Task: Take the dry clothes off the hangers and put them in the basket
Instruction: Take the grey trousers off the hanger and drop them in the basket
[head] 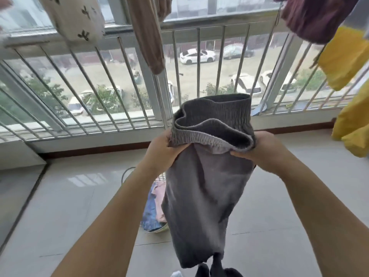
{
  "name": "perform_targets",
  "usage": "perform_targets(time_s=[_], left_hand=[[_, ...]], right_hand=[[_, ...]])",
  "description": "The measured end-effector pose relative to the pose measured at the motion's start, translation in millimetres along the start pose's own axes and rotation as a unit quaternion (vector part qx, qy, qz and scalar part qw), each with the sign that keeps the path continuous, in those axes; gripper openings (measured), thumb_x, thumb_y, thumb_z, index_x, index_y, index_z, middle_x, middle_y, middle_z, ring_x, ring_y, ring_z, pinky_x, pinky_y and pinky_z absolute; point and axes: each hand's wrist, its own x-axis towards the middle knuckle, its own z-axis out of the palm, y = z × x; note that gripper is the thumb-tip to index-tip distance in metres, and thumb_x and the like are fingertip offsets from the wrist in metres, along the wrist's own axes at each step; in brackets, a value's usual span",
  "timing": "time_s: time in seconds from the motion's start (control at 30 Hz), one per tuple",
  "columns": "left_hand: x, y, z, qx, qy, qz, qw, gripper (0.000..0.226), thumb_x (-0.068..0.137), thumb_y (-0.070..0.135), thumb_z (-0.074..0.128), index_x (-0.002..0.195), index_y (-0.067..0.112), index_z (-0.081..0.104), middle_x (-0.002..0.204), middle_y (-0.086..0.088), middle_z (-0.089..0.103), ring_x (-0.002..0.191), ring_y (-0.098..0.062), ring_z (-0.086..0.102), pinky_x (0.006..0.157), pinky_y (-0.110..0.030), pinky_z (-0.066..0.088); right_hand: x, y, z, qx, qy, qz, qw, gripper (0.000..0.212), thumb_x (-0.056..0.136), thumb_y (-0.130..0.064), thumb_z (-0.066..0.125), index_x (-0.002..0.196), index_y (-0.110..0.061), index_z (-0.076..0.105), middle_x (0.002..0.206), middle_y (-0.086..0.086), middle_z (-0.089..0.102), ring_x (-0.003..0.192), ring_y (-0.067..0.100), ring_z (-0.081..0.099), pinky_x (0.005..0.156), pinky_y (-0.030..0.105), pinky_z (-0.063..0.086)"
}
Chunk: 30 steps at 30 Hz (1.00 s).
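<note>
I hold a pair of grey trousers (201,196) with an elastic waistband in front of me, legs hanging down. My left hand (162,149) grips the left side of the waistband and my right hand (263,150) grips the right side. No hanger shows on the trousers. Below and behind them on the floor stands the basket (159,229), mostly hidden by the cloth, with blue and pink clothes (154,204) inside.
More clothes hang overhead: a cream floral piece (75,19), a beige garment (148,33), a maroon one (317,17) and yellow ones (345,58). A barred window railing (119,80) runs across ahead. Pale tiled floor (69,206) lies all around.
</note>
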Motion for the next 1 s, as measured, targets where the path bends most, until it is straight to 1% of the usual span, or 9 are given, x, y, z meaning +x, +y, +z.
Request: perform_targets(time_s=[0.1,0.17,0.27,0.37,0.47,0.6,0.83,0.93,1.0], left_hand=[[4,11,-33,0.218,0.077,0.047,0.972,0.030,0.088,0.023,0.061,0.109,0.001,0.062,0.105,-0.015,0.062,0.100,-0.029,0.056,0.077,-0.033,0.042],[6,12,-57,0.230,0.106,0.037,0.967,0.030,0.089,0.024,0.059,0.108,0.000,0.060,0.108,-0.021,0.060,0.100,-0.034,0.057,0.079,-0.037,0.044],[6,13,-86,0.014,0.085,-0.060,0.994,0.021,0.092,0.028,0.055,0.083,0.009,0.057,0.076,-0.021,0.066,0.066,-0.032,0.068,0.063,-0.038,0.057],[2,18,-111,-0.167,0.055,-0.111,0.978,0.029,0.093,0.034,0.053,0.112,0.013,0.055,0.094,-0.009,0.069,0.070,-0.023,0.072,0.065,-0.039,0.060],[0,24,-130,-0.194,0.086,-0.055,0.976,0.039,0.093,0.032,0.051,0.127,0.011,0.051,0.112,-0.002,0.067,0.080,-0.010,0.071,0.075,-0.036,0.058],[-4,37,-161,-0.217,0.163,0.033,0.962,0.024,0.095,0.018,0.051,0.117,0.011,0.058,0.096,0.009,0.071,0.083,-0.002,0.069,0.084,-0.031,0.054],[-9,46,-202,-0.194,0.235,0.107,0.946,0.031,0.094,-0.001,0.044,0.068,0.016,0.047,0.041,0.017,0.054,0.042,0.010,0.050,0.044,-0.005,0.036],[-5,32,-212,-0.205,0.240,0.104,0.943,0.024,0.094,0.003,0.049,0.080,0.021,0.057,0.064,0.022,0.068,0.068,0.011,0.063,0.068,-0.011,0.050],[-3,14,-216,-0.191,0.240,0.085,0.948,0.023,0.095,0.011,0.051,0.085,0.029,0.060,0.076,0.025,0.070,0.082,0.009,0.065,0.086,-0.024,0.052]], right_hand=[[-4,-36,3,-0.073,0.067,-0.037,0.994,0.035,0.084,-0.015,0.061,0.053,-0.016,0.045,0.057,0.004,0.047,0.062,0.028,0.045,0.050,0.023,0.035],[-3,-59,12,0.008,0.070,-0.048,0.996,0.029,0.085,-0.009,0.055,0.057,-0.012,0.050,0.063,0.011,0.055,0.061,0.030,0.056,0.048,0.029,0.045],[-1,-92,29,0.154,0.041,-0.062,0.985,0.023,0.090,-0.011,0.052,0.069,-0.019,0.059,0.076,0.013,0.064,0.070,0.029,0.066,0.056,0.025,0.058],[6,-123,45,0.210,0.042,-0.118,0.970,0.018,0.091,-0.012,0.051,0.081,-0.022,0.062,0.095,0.020,0.068,0.090,0.035,0.066,0.079,0.049,0.056],[7,-153,53,0.212,0.086,-0.181,0.956,0.022,0.084,-0.010,0.047,0.090,-0.021,0.065,0.095,0.011,0.070,0.094,0.031,0.065,0.085,0.055,0.051],[4,-197,56,0.254,0.134,-0.262,0.921,0.038,0.083,0.003,0.047,0.094,-0.029,0.064,0.094,-0.003,0.070,0.095,0.017,0.065,0.088,0.044,0.052],[14,-251,66,0.284,0.168,-0.350,0.877,0.045,0.081,0.007,0.045,0.103,-0.027,0.063,0.095,-0.011,0.068,0.098,0.008,0.064,0.089,0.028,0.051],[24,-257,79,0.284,0.140,-0.338,0.886,0.048,0.083,0.010,0.046,0.096,-0.034,0.061,0.091,-0.019,0.066,0.095,0.003,0.063,0.087,0.022,0.050],[35,-251,93,0.269,0.127,-0.327,0.897,0.049,0.083,0.007,0.047,0.096,-0.036,0.063,0.092,-0.017,0.067,0.099,0.010,0.063,0.092,0.036,0.051]])
